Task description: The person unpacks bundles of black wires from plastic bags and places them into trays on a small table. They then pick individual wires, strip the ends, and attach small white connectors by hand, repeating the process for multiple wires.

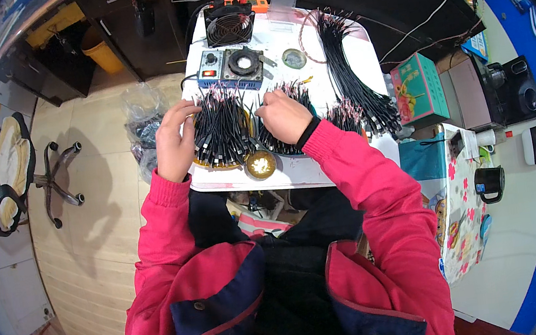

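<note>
Two thick bundles of short black cables with pinkish bare wire ends lie side by side on the white table (289, 177). My left hand (174, 139) is at the outer edge of the left cable bundle (222, 129), its fingers bent together at the wire ends. Over the right cable bundle (281, 140) is my right hand (284, 117), fingers drawn together and pointing left. What either hand pinches is too small to make out. Between the bundles, nearer me, sits a small round tin (261, 164) with something pale and shiny in it.
Behind the bundles stand a small blue device (239, 67) with a round top and a black fan (229, 25). A round clear dish (293, 58) lies to their right. Long black cables (345, 57) run down the table's right side, beside a green box (419, 90).
</note>
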A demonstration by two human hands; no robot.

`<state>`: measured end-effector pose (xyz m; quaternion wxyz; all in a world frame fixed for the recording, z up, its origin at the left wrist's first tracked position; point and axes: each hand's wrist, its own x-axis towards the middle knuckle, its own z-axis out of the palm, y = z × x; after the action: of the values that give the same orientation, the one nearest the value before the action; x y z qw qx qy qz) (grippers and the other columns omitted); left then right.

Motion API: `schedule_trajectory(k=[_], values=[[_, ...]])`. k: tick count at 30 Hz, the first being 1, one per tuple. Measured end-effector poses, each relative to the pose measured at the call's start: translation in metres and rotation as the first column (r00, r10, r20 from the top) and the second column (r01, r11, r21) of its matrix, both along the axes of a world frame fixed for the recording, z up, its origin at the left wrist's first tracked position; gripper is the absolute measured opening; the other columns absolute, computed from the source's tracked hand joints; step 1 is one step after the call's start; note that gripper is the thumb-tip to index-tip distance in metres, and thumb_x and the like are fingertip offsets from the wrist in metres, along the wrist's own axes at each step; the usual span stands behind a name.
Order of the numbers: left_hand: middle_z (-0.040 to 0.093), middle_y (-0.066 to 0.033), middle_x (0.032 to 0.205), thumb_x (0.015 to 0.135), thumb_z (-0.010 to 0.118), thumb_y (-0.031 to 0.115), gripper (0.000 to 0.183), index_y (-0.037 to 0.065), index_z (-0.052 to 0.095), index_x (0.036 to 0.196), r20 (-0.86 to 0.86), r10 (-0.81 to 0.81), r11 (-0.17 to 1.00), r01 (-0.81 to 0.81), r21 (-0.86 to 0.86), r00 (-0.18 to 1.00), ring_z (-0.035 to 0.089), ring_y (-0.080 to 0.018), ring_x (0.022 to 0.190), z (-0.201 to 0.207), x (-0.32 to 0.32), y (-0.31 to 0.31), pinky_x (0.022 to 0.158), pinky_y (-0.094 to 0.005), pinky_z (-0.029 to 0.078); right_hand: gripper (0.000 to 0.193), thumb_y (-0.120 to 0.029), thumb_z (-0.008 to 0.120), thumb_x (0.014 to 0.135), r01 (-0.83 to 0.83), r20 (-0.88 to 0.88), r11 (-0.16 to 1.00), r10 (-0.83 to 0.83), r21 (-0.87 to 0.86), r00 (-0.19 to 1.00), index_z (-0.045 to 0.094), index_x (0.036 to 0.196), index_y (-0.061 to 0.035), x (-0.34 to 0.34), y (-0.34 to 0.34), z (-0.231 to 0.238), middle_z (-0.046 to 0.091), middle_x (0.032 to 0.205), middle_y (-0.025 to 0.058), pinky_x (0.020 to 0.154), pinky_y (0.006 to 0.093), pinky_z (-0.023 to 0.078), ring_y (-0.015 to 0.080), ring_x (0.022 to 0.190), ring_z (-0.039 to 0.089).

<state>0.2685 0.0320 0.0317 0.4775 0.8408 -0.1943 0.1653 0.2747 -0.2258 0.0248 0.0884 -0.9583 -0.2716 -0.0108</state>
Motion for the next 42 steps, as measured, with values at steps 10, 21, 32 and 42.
schedule_trajectory(k=[10, 21, 32, 42], values=[[0.059, -0.0211, 0.124, 0.098, 0.046, 0.014, 0.036, -0.002, 0.051, 0.129, -0.377, -0.013, 0.975, -0.072, -0.209, 0.926, 0.057, -0.0261, 0.113, -0.058, 0.013, 0.014, 0.097, -0.0329, 0.042, 0.012, -0.008, 0.059, 0.075, 0.023, -0.043, 0.998, -0.020, 0.054, 0.999, 0.067, 0.071, 0.0011, -0.009, 0.019, 0.000, 0.061, 0.080, 0.0199, 0.078, 0.0415, 0.048, 0.0345, 0.082, 0.058], [0.052, -0.0230, 0.133, 0.100, 0.045, 0.023, 0.044, -0.005, 0.045, 0.134, -0.334, -0.072, 0.984, 0.012, -0.178, 0.940, 0.048, -0.0308, 0.127, -0.074, 0.010, -0.001, 0.106, -0.0332, 0.035, 0.018, -0.005, 0.054, 0.076, 0.113, -0.257, 0.967, -0.052, 0.227, 0.965, 0.069, 0.084, 0.0012, -0.009, 0.035, -0.006, 0.065, 0.082, 0.0237, 0.076, 0.0464, 0.051, 0.0390, 0.081, 0.064], [0.052, -0.0229, 0.133, 0.099, 0.045, 0.021, 0.043, -0.004, 0.045, 0.134, -0.352, -0.057, 0.982, -0.011, -0.189, 0.934, 0.049, -0.0307, 0.125, -0.068, 0.009, -0.005, 0.105, -0.0332, 0.035, 0.023, -0.014, 0.057, 0.078, 0.316, -0.440, 0.858, -0.120, 0.405, 0.890, 0.071, 0.089, -0.0002, 0.002, 0.022, 0.008, 0.066, 0.079, 0.0213, 0.072, 0.0417, 0.052, 0.0358, 0.076, 0.066], [0.058, -0.0216, 0.124, 0.098, 0.047, 0.018, 0.040, -0.003, 0.047, 0.132, -0.304, -0.050, 0.968, -0.029, -0.251, 0.951, 0.056, -0.0304, 0.116, -0.076, 0.012, -0.007, 0.100, -0.0334, 0.040, 0.016, -0.018, 0.066, 0.073, 0.376, -0.244, 0.926, -0.355, 0.044, 0.902, 0.072, 0.075, -0.0027, 0.013, 0.024, 0.000, 0.066, 0.073, 0.0194, 0.072, 0.0430, 0.053, 0.0347, 0.072, 0.066]])
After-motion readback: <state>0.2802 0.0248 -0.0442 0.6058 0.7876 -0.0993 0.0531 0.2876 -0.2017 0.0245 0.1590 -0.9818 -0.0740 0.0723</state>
